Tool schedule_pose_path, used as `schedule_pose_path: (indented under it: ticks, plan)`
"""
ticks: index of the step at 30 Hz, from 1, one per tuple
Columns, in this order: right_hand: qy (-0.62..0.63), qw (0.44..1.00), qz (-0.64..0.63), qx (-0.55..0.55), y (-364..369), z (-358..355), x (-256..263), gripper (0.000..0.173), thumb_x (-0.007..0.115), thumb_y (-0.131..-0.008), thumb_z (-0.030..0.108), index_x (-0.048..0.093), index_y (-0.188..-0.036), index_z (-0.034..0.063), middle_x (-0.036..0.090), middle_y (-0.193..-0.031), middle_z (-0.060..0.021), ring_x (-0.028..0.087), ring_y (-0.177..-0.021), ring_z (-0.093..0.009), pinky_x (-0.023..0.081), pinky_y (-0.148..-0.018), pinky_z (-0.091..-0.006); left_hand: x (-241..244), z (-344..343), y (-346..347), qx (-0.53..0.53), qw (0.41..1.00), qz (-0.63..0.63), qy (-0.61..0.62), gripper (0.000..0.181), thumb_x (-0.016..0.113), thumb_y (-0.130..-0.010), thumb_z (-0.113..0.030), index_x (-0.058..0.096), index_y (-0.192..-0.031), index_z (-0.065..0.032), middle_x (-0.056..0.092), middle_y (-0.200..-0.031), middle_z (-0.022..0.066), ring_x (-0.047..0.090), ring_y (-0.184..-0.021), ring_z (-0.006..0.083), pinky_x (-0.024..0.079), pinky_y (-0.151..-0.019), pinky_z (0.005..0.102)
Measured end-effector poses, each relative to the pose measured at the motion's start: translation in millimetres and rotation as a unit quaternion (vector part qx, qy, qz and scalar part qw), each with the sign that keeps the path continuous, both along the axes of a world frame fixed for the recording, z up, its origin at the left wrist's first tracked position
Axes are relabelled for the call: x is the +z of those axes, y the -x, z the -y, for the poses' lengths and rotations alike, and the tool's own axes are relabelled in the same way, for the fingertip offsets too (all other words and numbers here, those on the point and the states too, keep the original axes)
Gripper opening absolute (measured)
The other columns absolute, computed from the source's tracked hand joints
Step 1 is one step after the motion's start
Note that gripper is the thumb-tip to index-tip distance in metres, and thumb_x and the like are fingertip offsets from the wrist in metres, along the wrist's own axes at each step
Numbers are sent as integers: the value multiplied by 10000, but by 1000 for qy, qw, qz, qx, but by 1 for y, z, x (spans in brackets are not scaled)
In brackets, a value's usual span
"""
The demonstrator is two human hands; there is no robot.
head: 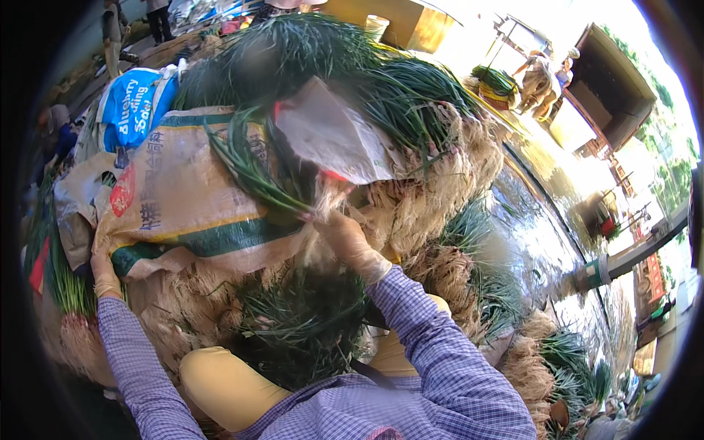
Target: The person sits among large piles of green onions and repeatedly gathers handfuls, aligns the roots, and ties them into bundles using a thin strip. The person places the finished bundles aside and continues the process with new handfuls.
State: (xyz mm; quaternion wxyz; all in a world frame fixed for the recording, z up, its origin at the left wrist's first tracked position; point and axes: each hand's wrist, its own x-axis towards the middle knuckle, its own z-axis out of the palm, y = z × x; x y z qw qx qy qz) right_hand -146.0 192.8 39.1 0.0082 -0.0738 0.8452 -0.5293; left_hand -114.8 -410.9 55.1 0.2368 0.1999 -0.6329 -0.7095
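In a thin pale glove, my right hand [345, 242] is closed on the root end of a small bunch of green onions [258, 184], whose leaves reach up and left across a woven plastic sack [192, 181]. A white plastic sheet [335, 137] lies just above this hand, over a big heap of green onions [308, 49] with pale stringy roots [456, 165]. My left hand [105, 275], gloved too, rests at the left lower corner of the woven sack; its fingers are partly hidden, so its grip is unclear.
Loose green leaves [308, 324] lie between my knees. More root bundles [531, 363] line the wet ground at right. A metal pole [632, 264] slants in at right. A blue sack [132, 107] stands upper left. People and an open-backed truck [610, 88] are farther off.
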Motion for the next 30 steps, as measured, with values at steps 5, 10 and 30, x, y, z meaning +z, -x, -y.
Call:
schedule_pose_path:
  ticks: [5, 10, 30]
  plan:
    - [-39, 998, -28, -34, -45, -7, -7, 386, 629, -865, 280, 554, -1207, 118, 651, -993, -84, 612, -882, -152, 462, -783, -264, -8, 23, -40, -40, 988, 73, 127, 572, 688, -807, -335, 539, -1187, 65, 596, -1112, 123, 565, -1007, 204, 417, -893, 288]
    - [-178, 983, 38, -6, -73, -57, -14, 529, 677, -825, 289, 475, -1262, 66, 644, -1035, -113, 608, -882, -183, 463, -818, -301, 42, -48, -86, 231, 767, 72, 594, 644, 594, -876, -340, 368, -1320, 68, 454, -1318, 219, 422, -1226, 329, 325, -1021, 363]
    - [69, 984, 165, 26, -114, 36, 32, 474, 553, -901, 391, 552, -1157, -9, 645, -892, -92, 592, -730, -151, 469, -649, -257, -16, -405, -88, -328, 832, 126, -429, 265, 559, -910, -227, 610, -957, 29, 650, -861, 107, 609, -686, 167, 544, -659, 283]
